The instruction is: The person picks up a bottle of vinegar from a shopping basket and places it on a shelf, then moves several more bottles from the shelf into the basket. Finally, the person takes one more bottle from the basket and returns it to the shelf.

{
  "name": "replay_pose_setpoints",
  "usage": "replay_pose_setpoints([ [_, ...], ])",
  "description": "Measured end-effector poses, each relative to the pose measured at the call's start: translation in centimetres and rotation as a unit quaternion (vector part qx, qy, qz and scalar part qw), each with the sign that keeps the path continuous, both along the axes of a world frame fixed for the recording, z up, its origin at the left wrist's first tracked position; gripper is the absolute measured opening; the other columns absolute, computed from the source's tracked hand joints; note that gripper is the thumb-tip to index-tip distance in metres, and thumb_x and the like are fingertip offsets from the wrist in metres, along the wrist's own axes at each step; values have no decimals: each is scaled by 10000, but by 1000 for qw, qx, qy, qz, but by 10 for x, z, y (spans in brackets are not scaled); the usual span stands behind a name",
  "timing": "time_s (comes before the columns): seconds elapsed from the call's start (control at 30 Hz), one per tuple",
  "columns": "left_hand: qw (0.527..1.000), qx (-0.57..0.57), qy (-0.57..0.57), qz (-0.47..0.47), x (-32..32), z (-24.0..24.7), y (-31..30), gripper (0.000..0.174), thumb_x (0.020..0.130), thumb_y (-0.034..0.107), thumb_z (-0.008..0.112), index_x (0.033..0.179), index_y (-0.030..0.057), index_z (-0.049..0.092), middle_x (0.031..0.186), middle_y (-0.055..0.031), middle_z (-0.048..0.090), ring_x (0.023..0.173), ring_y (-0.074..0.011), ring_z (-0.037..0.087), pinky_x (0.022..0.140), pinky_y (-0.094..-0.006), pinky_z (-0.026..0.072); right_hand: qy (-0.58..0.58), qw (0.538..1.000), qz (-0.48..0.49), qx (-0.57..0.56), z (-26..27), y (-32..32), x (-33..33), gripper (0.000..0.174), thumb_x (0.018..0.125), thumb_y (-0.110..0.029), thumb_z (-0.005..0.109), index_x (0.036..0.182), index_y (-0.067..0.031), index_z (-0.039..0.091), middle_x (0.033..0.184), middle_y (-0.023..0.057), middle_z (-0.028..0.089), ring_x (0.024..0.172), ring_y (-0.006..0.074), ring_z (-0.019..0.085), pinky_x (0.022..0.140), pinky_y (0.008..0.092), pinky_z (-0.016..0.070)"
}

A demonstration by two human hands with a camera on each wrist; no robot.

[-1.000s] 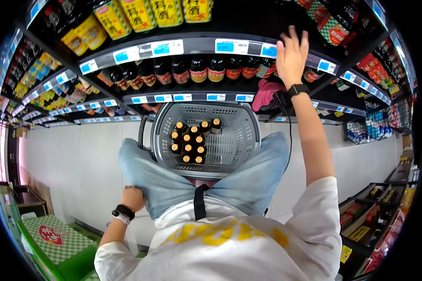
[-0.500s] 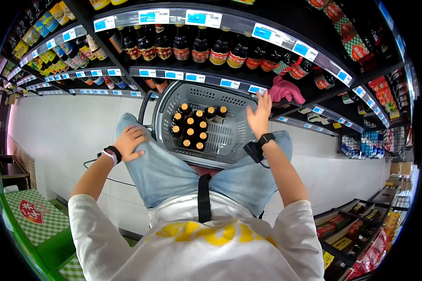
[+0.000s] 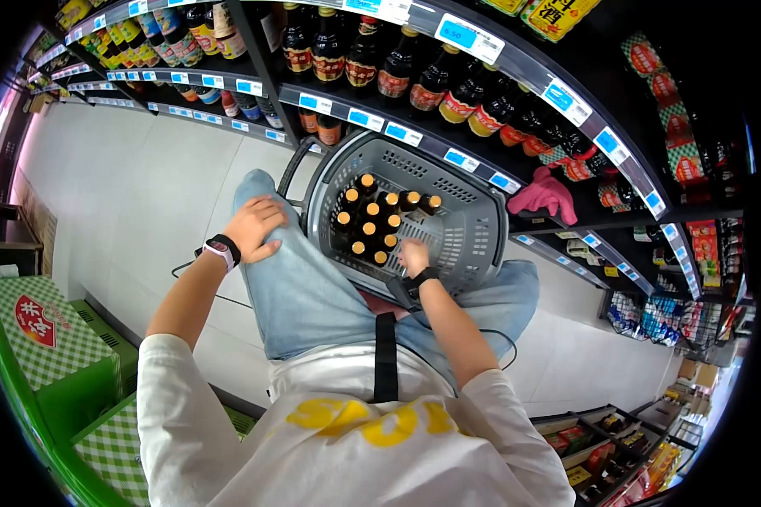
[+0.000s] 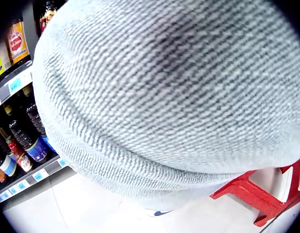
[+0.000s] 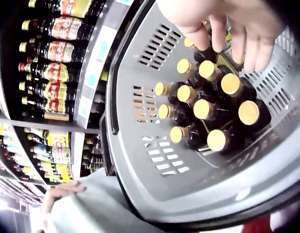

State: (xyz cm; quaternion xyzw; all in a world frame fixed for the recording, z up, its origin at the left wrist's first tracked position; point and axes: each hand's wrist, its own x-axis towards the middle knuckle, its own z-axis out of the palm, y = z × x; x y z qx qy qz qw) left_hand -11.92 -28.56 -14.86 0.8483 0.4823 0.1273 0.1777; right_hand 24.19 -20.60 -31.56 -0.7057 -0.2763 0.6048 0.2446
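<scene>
In the head view my left hand (image 3: 257,228) rests on the jeans knee, its fingers spread; the left wrist view is filled by the pale denim (image 4: 164,97), with no hand visible. My right hand (image 3: 413,256) is inside the grey basket (image 3: 492,211), just right of several dark bottles (image 3: 369,229) with gold caps. In the right wrist view its fingers (image 5: 240,43) hang loosely over the far bottles, gripping nothing that I can see; some bottles behind them are partly hidden. The bottles stand upright, grouped at the basket's left side.
Shelves of dark sauce bottles (image 3: 395,69) run behind the basket. A pink cloth (image 3: 545,196) lies on the lower shelf at right. Green boxes (image 3: 55,334) stand at left, wire baskets (image 3: 643,317) at right, and part of a red stool (image 4: 259,194) shows near the knee.
My right hand has come down from the upper shelf, past the basket's right rim, into the basket. My left hand has moved onto the knee. The head view has shifted.
</scene>
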Motion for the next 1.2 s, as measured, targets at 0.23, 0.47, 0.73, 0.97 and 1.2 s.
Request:
replay_pose_setpoints([
  [0.23,1000,-4,-18,1,0,0,4,417,670,292,530,987,25,576,1078,-167,595,1146,-345,502,1053,-488,325,18,971,201,-129,-14,-13,-4,517,908,-341,525,1350,-94,419,1207,146,523,985,324,598,750,427,519],
  [0.47,1000,7,-17,6,-1,-7,3,414,679,301,526,988,30,578,1078,-160,599,1142,-344,508,1049,-492,328,25,970,161,-180,-48,-16,-1,560,933,-418,484,1397,-131,358,1299,215,486,982,382,625,713,443,547],
  [0.73,1000,3,-6,2,-1,-5,7,428,692,323,507,995,29,579,1076,-158,602,1141,-343,510,1046,-497,330,136,954,173,-201,-83,-18,12,599,954,-487,381,1417,-112,324,1207,245,571,936,369,650,625,370,543],
  [0.97,1000,-27,8,3,0,-3,11,442,698,319,487,1011,19,574,1111,-152,603,1159,-343,501,1052,-495,318,189,946,134,-225,-84,-17,10,568,979,-486,301,1433,-146,309,1279,272,497,1021,419,599,832,451,497],
  [1.2,1000,-23,13,-5,3,2,18,432,675,313,513,998,33,572,1091,-150,601,1142,-339,509,1045,-485,327,276,922,90,-257,-101,-14,6,523,931,-407,483,1375,-144,397,1143,284,574,901,408,640,719,451,536],
])
